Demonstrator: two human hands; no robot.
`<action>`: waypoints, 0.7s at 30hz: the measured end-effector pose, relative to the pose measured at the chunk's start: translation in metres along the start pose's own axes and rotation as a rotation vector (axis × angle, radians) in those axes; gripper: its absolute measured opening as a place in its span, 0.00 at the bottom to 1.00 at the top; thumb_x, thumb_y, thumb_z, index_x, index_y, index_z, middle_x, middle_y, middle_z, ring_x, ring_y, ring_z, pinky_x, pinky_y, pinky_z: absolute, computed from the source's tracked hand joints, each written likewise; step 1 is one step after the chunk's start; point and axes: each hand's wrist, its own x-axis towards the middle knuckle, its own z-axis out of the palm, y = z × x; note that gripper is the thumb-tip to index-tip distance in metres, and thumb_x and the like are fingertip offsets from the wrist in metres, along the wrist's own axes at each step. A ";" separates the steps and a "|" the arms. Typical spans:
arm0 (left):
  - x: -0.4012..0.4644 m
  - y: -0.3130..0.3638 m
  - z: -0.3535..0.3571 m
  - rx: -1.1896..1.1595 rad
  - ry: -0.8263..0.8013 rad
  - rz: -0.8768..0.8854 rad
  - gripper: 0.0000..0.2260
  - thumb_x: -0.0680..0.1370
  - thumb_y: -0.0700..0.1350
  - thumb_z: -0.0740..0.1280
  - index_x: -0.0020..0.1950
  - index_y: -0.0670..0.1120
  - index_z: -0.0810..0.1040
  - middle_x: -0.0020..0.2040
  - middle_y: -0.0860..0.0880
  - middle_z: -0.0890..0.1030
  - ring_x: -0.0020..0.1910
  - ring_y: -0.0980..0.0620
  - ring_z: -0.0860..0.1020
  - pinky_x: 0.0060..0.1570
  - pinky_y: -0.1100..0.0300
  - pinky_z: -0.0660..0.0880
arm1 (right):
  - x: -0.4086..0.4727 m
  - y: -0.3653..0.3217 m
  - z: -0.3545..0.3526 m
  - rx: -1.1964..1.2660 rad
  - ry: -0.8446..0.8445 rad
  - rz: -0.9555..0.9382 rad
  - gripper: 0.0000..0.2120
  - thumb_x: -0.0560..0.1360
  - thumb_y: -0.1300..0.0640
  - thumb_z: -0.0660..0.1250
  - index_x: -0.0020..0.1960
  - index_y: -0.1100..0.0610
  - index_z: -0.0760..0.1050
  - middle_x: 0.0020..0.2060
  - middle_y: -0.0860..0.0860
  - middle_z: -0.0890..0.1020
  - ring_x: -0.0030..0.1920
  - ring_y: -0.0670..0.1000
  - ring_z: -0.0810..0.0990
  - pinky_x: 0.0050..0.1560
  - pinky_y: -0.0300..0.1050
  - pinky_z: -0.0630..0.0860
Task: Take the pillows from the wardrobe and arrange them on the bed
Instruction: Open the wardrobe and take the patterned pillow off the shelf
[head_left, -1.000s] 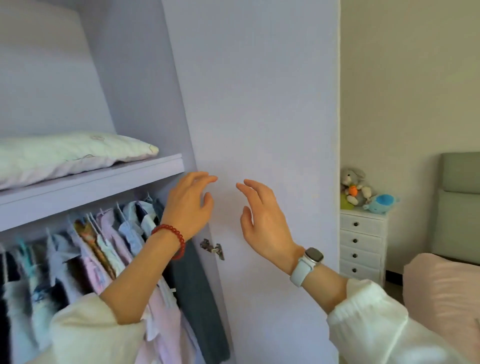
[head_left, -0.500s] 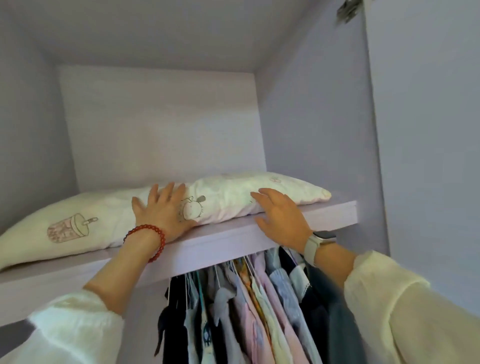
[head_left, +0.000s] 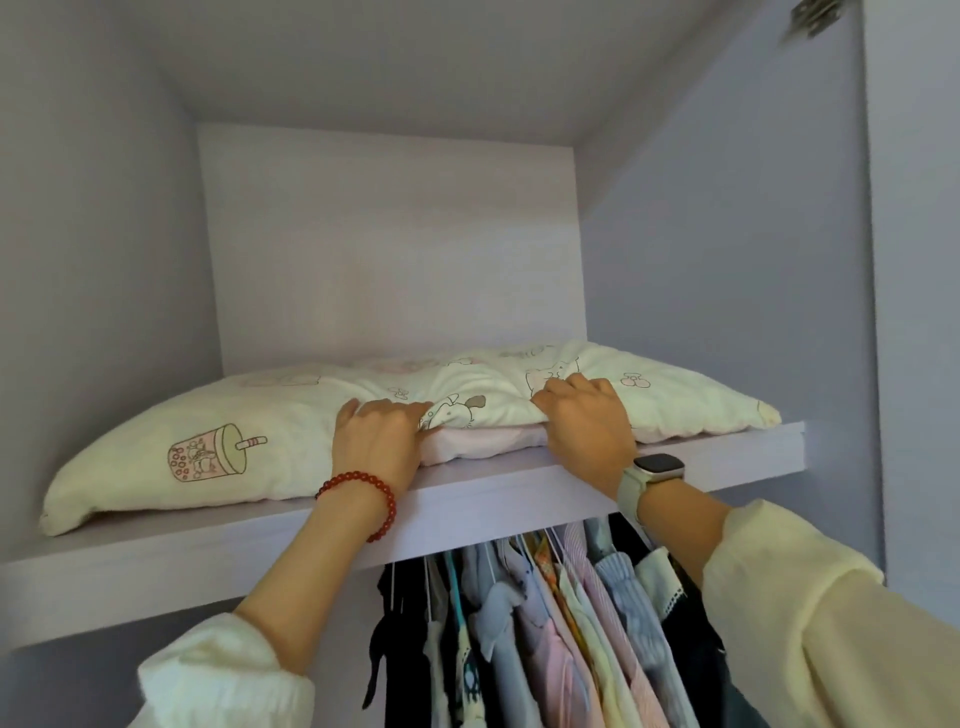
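Soft, wrinkled cream fabric was pinched by the curled fingers (head_left: 558, 396) of the right hand (head_left: 587, 426) and left hand (head_left: 376, 439). The printed pillow (head_left: 249, 415) was laid on the smooth lilac shelf (head_left: 493, 486), above which nothing else was stored; clothes (head_left: 545, 623) were hung beneath the shelf.

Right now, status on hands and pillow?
Left hand and right hand both gripping pillow front edge. Pillow on wardrobe shelf. Nothing blocking.
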 end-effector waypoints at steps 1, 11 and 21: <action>-0.010 0.002 -0.009 -0.046 0.032 -0.008 0.10 0.76 0.43 0.61 0.54 0.51 0.77 0.46 0.46 0.82 0.48 0.44 0.76 0.59 0.51 0.66 | -0.009 -0.003 -0.013 0.014 0.038 -0.021 0.10 0.66 0.69 0.62 0.46 0.61 0.76 0.43 0.56 0.80 0.47 0.59 0.76 0.48 0.51 0.67; -0.155 0.090 -0.120 -0.181 0.400 0.037 0.12 0.67 0.41 0.66 0.49 0.43 0.80 0.40 0.45 0.84 0.42 0.45 0.81 0.52 0.54 0.62 | -0.172 -0.015 -0.142 0.056 0.245 0.017 0.17 0.64 0.63 0.53 0.47 0.56 0.76 0.39 0.51 0.81 0.40 0.56 0.75 0.41 0.45 0.58; -0.267 0.186 -0.175 -0.277 0.324 0.324 0.20 0.56 0.32 0.75 0.45 0.45 0.80 0.35 0.48 0.82 0.39 0.46 0.81 0.46 0.55 0.63 | -0.350 -0.010 -0.232 0.045 0.197 0.307 0.18 0.64 0.63 0.52 0.46 0.60 0.76 0.38 0.57 0.82 0.40 0.57 0.74 0.41 0.47 0.63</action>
